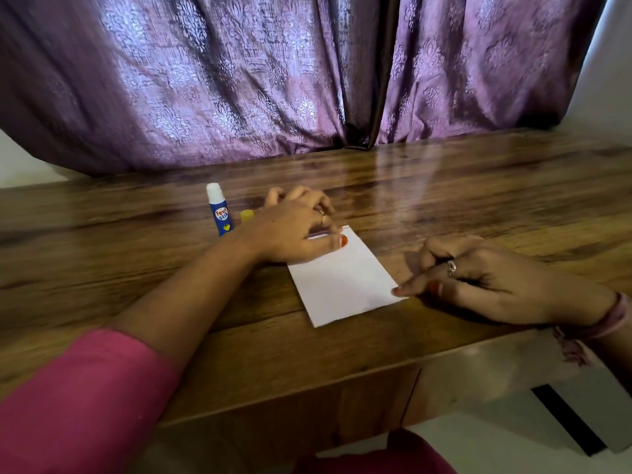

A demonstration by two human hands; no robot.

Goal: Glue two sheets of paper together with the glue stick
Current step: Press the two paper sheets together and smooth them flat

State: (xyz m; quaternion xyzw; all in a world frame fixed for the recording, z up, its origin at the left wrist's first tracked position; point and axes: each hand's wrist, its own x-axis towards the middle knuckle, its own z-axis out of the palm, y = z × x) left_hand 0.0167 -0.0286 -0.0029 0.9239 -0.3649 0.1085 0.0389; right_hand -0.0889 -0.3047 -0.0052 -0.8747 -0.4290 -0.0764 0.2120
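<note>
Our left hand (pixel 294 230) pins white paper (pixel 343 280), fingers loosely curled | right hand (pixel 478 278) presses its near corner with forefinger | uncapped glue stick (pixel 220 210) beyond left hand | we should press outward evenly.

Paper (pixel 343 280): on table (pixel 478 186), under both hands' fingertips.
Glue stick (pixel 220 210): upright, left of left hand (pixel 294 230) fingers.
Cap (pixel 247 215): between them.

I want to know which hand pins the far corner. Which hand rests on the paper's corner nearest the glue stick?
The left hand, thumb on the paper near the glue stick; the right hand touches the opposite edge.
</note>
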